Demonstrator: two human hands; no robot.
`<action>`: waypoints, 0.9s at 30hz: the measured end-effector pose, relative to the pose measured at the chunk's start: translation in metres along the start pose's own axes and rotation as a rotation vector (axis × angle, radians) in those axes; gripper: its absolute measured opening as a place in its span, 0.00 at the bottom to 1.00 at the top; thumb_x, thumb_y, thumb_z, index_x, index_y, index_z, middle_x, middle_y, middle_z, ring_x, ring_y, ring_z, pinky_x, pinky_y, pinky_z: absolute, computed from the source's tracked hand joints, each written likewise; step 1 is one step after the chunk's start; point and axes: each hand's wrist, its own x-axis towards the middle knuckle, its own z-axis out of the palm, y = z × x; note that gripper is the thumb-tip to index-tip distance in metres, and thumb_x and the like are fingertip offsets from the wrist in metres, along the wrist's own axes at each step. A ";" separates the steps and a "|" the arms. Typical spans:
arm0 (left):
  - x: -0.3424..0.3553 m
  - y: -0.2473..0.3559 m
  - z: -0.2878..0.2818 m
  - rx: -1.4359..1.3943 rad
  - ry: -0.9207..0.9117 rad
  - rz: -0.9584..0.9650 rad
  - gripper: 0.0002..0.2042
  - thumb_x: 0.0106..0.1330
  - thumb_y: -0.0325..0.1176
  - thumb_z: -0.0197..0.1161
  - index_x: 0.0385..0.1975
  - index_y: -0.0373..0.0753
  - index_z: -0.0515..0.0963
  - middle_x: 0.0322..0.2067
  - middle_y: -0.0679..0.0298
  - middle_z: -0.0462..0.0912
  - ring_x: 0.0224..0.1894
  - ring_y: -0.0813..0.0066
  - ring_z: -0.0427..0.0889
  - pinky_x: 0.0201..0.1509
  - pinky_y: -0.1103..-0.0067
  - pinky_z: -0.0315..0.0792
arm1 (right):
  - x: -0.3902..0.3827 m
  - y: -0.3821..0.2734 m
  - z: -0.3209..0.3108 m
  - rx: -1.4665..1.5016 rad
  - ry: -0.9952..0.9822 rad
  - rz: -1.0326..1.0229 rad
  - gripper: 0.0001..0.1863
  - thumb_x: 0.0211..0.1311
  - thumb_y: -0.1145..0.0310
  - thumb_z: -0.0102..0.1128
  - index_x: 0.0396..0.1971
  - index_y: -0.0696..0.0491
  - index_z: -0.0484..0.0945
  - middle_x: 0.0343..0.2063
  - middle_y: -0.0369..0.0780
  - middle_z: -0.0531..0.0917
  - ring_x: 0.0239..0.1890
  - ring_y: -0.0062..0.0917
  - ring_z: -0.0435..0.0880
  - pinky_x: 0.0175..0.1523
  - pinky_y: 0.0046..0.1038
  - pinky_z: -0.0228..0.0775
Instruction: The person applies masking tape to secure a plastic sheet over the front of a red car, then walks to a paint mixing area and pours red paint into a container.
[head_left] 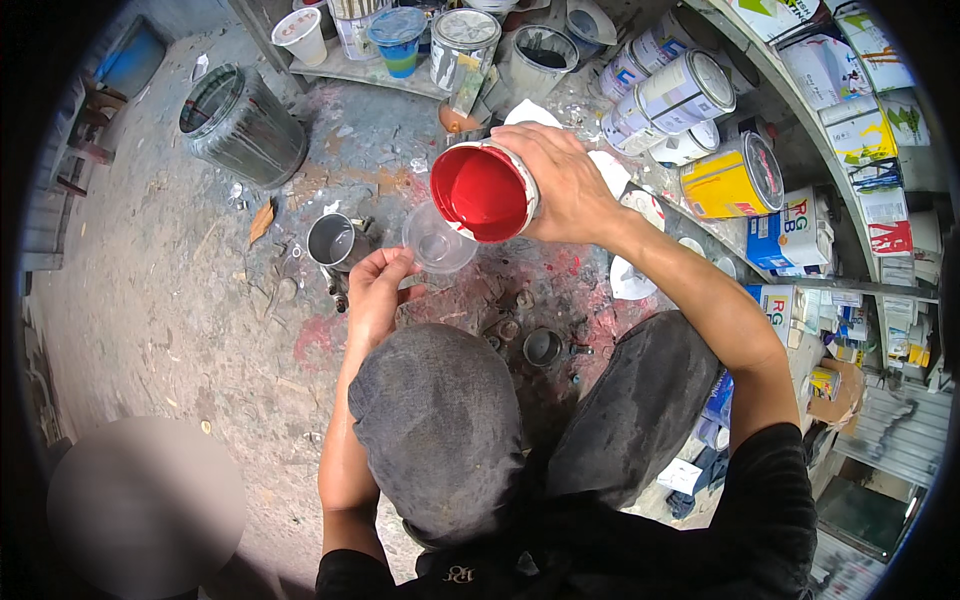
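Note:
In my right hand (572,185) is a can of red paint (484,192), gripped round its side and tilted to the left. Its open mouth shows a red inside with wet paint at the lower part. My left hand (376,288) pinches the rim of a clear plastic cup (440,240), just below and left of the can's lip. The cup looks see-through, and I cannot make out any paint in it. A metal spray-gun cup (332,240) rests on the floor beside my left hand, with a spray gun partly hidden next to it.
A large paint-streaked bucket (255,140) stands at the far left. Paint cans and cups line a low shelf (370,75) at the back. More cans, one yellow (722,180), crowd the right shelves. A small metal cup (542,347) sits on the stained floor between my knees.

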 end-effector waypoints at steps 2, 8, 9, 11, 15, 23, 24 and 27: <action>-0.001 0.002 0.001 0.017 -0.007 0.006 0.09 0.69 0.36 0.63 0.40 0.36 0.80 0.34 0.68 0.81 0.38 0.82 0.80 0.38 0.80 0.79 | 0.000 0.000 0.000 0.010 -0.004 -0.003 0.48 0.34 0.62 0.81 0.61 0.53 0.67 0.58 0.45 0.75 0.61 0.42 0.72 0.65 0.44 0.61; -0.004 0.004 0.004 0.034 -0.021 0.008 0.09 0.69 0.35 0.63 0.40 0.36 0.80 0.34 0.68 0.81 0.37 0.82 0.81 0.38 0.81 0.79 | -0.004 0.001 0.000 0.003 -0.005 0.001 0.48 0.34 0.63 0.80 0.61 0.53 0.66 0.58 0.45 0.75 0.62 0.42 0.72 0.66 0.45 0.60; -0.005 0.005 0.004 0.040 -0.019 0.011 0.09 0.69 0.36 0.63 0.39 0.36 0.80 0.34 0.68 0.82 0.37 0.82 0.81 0.37 0.81 0.79 | -0.004 0.002 0.000 0.002 -0.005 0.004 0.48 0.34 0.63 0.80 0.61 0.53 0.66 0.58 0.45 0.75 0.62 0.42 0.71 0.66 0.45 0.60; -0.006 0.006 0.005 0.053 -0.016 0.016 0.09 0.69 0.36 0.63 0.39 0.36 0.80 0.35 0.67 0.82 0.37 0.82 0.81 0.37 0.81 0.79 | -0.004 0.002 0.001 0.002 -0.004 0.003 0.49 0.33 0.63 0.80 0.61 0.53 0.66 0.58 0.45 0.75 0.62 0.42 0.71 0.66 0.45 0.60; -0.005 0.005 0.005 0.054 -0.013 0.025 0.09 0.69 0.35 0.63 0.37 0.35 0.80 0.42 0.63 0.81 0.37 0.81 0.81 0.37 0.81 0.79 | -0.004 0.002 0.000 -0.009 0.000 -0.001 0.48 0.33 0.64 0.80 0.61 0.53 0.66 0.58 0.45 0.75 0.62 0.42 0.71 0.66 0.44 0.60; -0.003 0.007 0.003 0.049 -0.042 0.053 0.09 0.68 0.35 0.64 0.34 0.35 0.80 0.56 0.57 0.75 0.38 0.79 0.81 0.36 0.80 0.78 | -0.003 0.002 0.000 -0.014 0.021 -0.013 0.48 0.33 0.65 0.80 0.61 0.53 0.67 0.57 0.45 0.75 0.61 0.42 0.72 0.65 0.43 0.61; -0.003 0.007 0.003 0.041 -0.040 0.051 0.09 0.68 0.35 0.64 0.33 0.35 0.80 0.56 0.57 0.75 0.38 0.79 0.81 0.36 0.81 0.78 | -0.002 0.002 -0.001 -0.017 0.025 -0.017 0.48 0.33 0.65 0.80 0.61 0.53 0.66 0.57 0.45 0.75 0.61 0.42 0.72 0.65 0.43 0.61; -0.003 0.008 0.001 0.032 -0.023 0.052 0.09 0.68 0.36 0.64 0.33 0.37 0.80 0.49 0.61 0.77 0.37 0.81 0.81 0.35 0.80 0.77 | -0.001 0.000 0.001 0.092 0.079 0.044 0.50 0.31 0.64 0.81 0.61 0.53 0.65 0.54 0.46 0.77 0.58 0.43 0.75 0.62 0.42 0.65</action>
